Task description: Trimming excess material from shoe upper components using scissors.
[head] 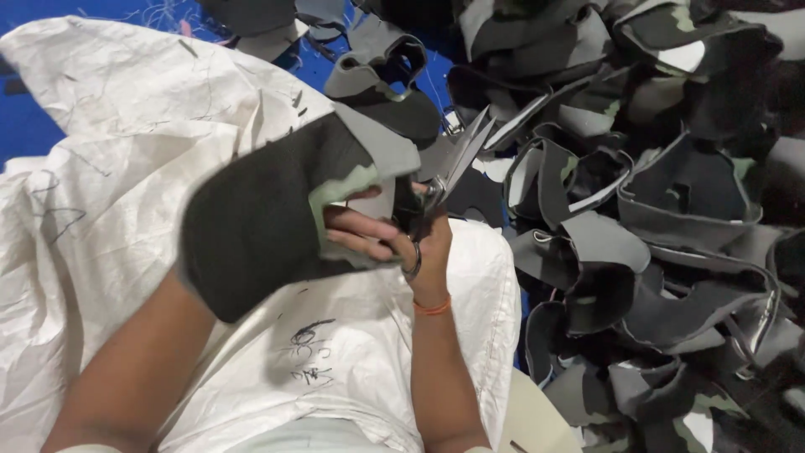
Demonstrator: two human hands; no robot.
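Observation:
My left hand (360,233) grips a large dark grey piece of fabric (268,218) with a green-and-grey edge, held up over a white sack. Only its fingers show under the piece. My right hand (429,252) holds a pair of metal scissors (453,164), blades open and pointing up and to the right, close to the fabric's right edge. An orange band circles my right wrist.
A big white woven sack (109,151) with pen scribbles lies under my arms. To the right spreads a heap of cut grey, black and green fabric pieces (654,210). Blue floor (25,126) shows at the upper left.

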